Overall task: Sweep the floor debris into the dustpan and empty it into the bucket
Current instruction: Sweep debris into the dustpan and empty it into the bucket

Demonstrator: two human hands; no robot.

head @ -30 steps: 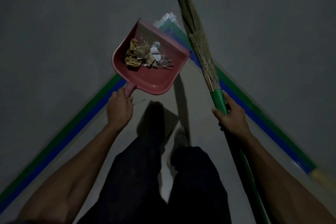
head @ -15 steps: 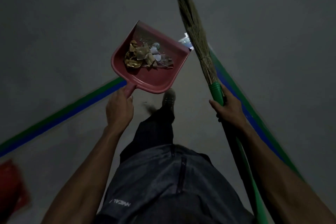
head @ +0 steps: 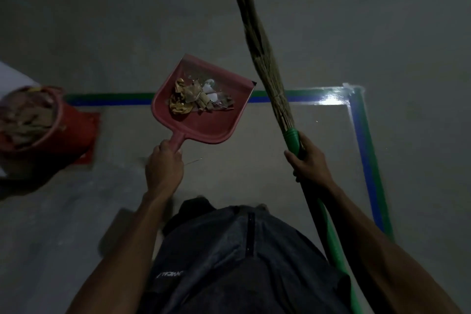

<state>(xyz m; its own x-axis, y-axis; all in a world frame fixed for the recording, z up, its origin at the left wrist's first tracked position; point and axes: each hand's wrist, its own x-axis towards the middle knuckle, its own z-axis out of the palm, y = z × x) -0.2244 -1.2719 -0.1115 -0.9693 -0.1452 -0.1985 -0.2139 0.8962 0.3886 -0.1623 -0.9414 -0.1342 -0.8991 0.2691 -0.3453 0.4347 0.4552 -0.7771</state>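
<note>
While dustpan [head: 204, 120] hovers, bucket [head: 74, 130] left, tape [head: 362, 150] right

Pink dustpan [head: 204, 120] held level above floor, centre frame, loaded with debris [head: 197, 99]: dry brown leaves, white scraps. Red bucket [head: 74, 127] at 9 o'clock, well apart, full of leaves. Grass broom [head: 265, 58] with green handle at 1 o'clock, bristles up.

Debris [head: 198, 99] lies in the dustpan [head: 204, 122], bucket [head: 30, 120] well to its left, broom [head: 267, 76] just right
</note>
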